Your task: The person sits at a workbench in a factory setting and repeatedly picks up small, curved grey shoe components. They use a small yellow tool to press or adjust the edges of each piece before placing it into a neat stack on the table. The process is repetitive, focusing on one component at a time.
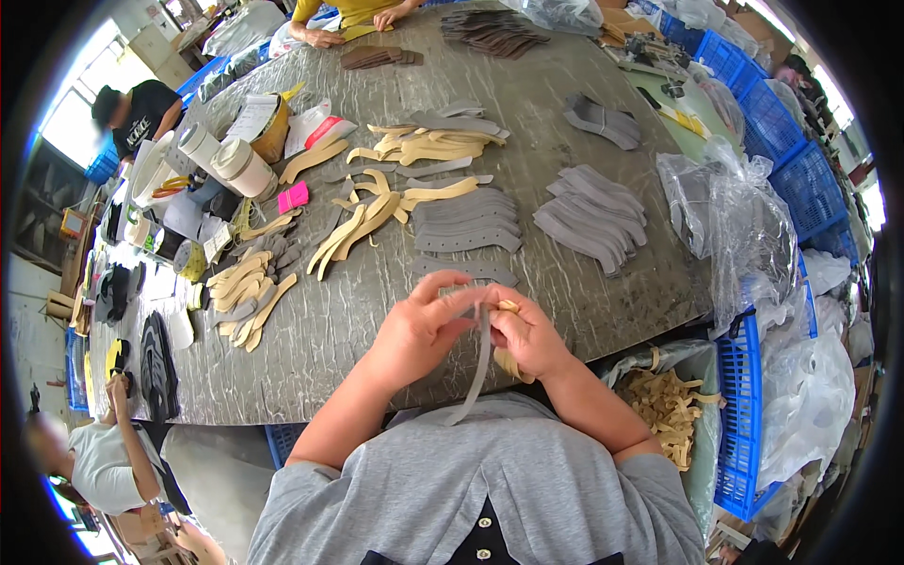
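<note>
Strip (pixel 478 363) of grey material hangs between both hands at the near edge of the surface (pixel 377 330), its long axis running almost straight up and down: the top end sits pinched at the fingertips and the bottom end trails toward the person's grey shirt (pixel 471 490), curling a little to the left. The left hand (pixel 419 325) comes in from the lower left with the forearm angled up and right; its thumb and fingers close narrowly on the upper end of the strip. The right hand (pixel 527 334) comes in from the lower right, knuckles up, its grip shut on a tan backing piece (pixel 508 358) pressed against the strip's right side.

Just right of the right forearm, below the surface edge, a bag of tan scraps (pixel 669 405) stands open beside a blue crate (pixel 744 414).

Farther out on the surface lie a fan of grey pieces (pixel 466 226), more grey stacks (pixel 589 217) to the right, and tan pieces (pixel 250 292) scattered to the left. Rolls of tape (pixel 235 160) stand at the far left. At the far edge another person's hands (pixel 353 28) rest by a dark stack (pixel 377 56).
</note>
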A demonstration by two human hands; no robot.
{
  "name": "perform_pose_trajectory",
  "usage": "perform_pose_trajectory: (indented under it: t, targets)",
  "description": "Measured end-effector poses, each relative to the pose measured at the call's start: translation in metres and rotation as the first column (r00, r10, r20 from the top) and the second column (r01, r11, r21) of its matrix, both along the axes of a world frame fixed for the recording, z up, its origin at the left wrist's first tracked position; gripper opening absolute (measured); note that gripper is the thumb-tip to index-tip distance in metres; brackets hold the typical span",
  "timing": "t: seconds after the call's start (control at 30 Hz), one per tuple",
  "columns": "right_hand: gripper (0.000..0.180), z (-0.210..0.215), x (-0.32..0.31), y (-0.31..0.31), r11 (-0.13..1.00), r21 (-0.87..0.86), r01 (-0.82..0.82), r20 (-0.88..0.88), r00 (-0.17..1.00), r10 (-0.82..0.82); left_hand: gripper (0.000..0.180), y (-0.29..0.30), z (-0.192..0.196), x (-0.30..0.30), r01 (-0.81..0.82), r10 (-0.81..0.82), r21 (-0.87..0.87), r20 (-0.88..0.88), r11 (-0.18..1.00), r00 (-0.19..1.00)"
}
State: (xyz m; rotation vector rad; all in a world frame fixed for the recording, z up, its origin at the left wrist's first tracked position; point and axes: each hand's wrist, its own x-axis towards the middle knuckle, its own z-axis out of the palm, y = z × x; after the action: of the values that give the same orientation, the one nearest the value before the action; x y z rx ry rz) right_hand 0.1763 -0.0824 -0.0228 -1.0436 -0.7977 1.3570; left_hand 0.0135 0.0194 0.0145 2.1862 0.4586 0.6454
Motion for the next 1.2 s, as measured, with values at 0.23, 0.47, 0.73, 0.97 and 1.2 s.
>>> perform_pose_trajectory:
  t: [0.23,0.47,0.73,0.97,1.2]
  targets:
    - [0.012,0.005,0.000,0.002,0.946,-0.186,0.264,-0.295,0.904,-0.310,0.019,0.007,-0.018,-0.011,-0.010,0.005,0.054,0.094,0.999,0.996]
    - [0.008,-0.025,0.116,-0.026,0.747,-0.039,0.663,-0.352,0.690,-0.632,0.005,0.035,-0.018,-0.052,-0.493,0.405,-0.336,-0.301,0.803,0.863]
    - [0.030,-0.014,0.005,0.010,0.984,0.179,-0.005,0.961,0.214,-0.174,0.011,0.046,-0.052,-0.026,-0.399,0.263,-0.746,-0.303,0.533,0.916]
    - [0.006,-0.042,-0.008,0.022,0.955,0.206,-0.212,0.959,0.239,-0.154,0.011,0.047,-0.062,-0.022,-0.408,0.242,-0.801,-0.332,0.438,0.912]
    - [0.017,-0.031,0.006,-0.001,0.962,0.249,0.112,0.779,0.567,-0.267,0.009,0.042,-0.051,-0.021,-0.418,0.257,-0.731,-0.329,0.540,0.909]
